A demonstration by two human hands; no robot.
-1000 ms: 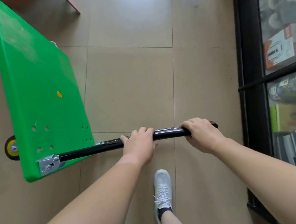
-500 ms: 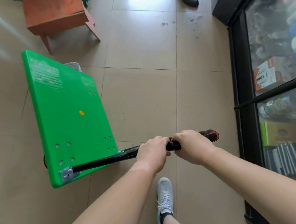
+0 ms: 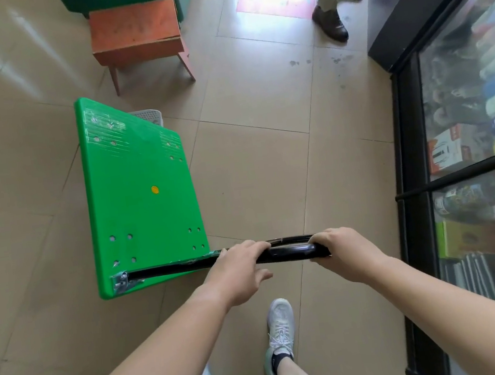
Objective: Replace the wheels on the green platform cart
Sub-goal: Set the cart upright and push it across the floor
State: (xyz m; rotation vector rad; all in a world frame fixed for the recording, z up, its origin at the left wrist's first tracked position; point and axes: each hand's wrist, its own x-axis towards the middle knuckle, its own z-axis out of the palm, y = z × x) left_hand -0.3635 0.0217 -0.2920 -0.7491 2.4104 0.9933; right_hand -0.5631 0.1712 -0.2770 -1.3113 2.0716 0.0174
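Here, the green platform cart (image 3: 142, 207) is seen left of centre in the frame. Its deck is turned up toward the camera, and its black handle (image 3: 169, 269) runs from a metal hinge bracket (image 3: 121, 282) at the deck's lower left corner out to the right. The handle is gripped by both hands. The fingers (image 3: 247, 247) of the left hand (image 3: 238, 273) are curled over the top of the bar with the thumb underneath, and the right hand (image 3: 343, 253) is wrapped round the bar's rounded end, near the left.

No wheels can be seen from this side. The step in hand is therefore judged to be positioning the cart so that its underside can be reached. For that to be done well, a firm grip is needed on both sides. The deck should be tipped slowly, so that its far edge is not pushed into the white perforated basket (image 3: 148, 116) partly hidden behind it.

The floor (image 3: 255, 186) is laid with large beige tiles. An orange wooden stool (image 3: 137, 28) is set at the upper centre-left, and a glass-fronted display cabinet (image 3: 480, 219) filled with boxed goods is ranged down the right edge. Another person's dark shoes (image 3: 330, 23) are seen at the upper right.
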